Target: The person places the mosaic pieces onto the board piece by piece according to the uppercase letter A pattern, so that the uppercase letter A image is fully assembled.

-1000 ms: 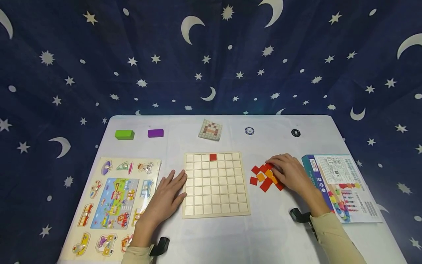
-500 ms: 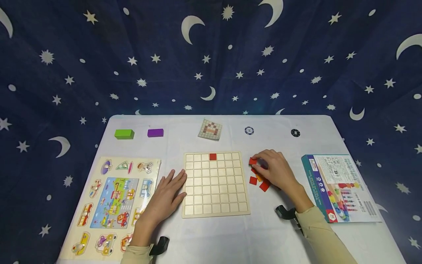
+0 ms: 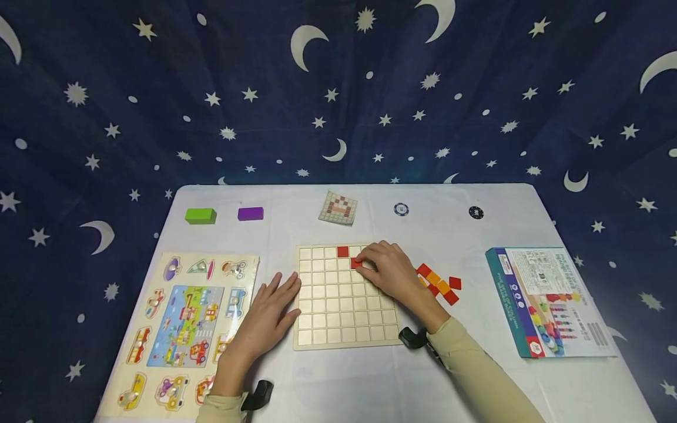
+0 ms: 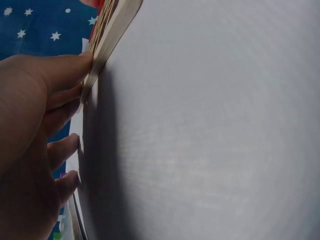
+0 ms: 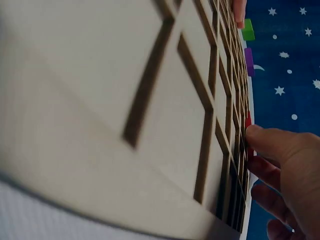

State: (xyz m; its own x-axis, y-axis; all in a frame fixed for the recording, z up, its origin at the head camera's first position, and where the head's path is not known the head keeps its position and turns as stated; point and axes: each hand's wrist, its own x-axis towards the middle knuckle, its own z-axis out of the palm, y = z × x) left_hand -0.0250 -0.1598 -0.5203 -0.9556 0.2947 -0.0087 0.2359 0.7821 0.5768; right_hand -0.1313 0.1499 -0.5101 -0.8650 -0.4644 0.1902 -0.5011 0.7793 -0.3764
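A square wooden grid board (image 3: 346, 305) lies in the middle of the table. One red square tile (image 3: 342, 252) sits in its top row. My right hand (image 3: 388, 267) is over the board's upper right part and pinches a second red tile (image 3: 355, 264) between thumb and fingertips, at a cell in the second row, diagonally below the first. My left hand (image 3: 270, 311) lies flat with fingers spread, its fingertips and thumb touching the board's left edge; the left wrist view shows the thumb (image 4: 75, 62) against that edge.
Red and orange tiles (image 3: 443, 286) lie loosely right of the board. A picture-puzzle board (image 3: 185, 323) lies left, a boxed set (image 3: 550, 299) right. Along the back are a green block (image 3: 200, 216), purple block (image 3: 251, 214), pattern card (image 3: 338, 208) and two chips (image 3: 401, 209).
My right hand has picked a red tile from the pile and carried it left onto the board. The pile's tiles have shifted a little. My left hand has stayed put.
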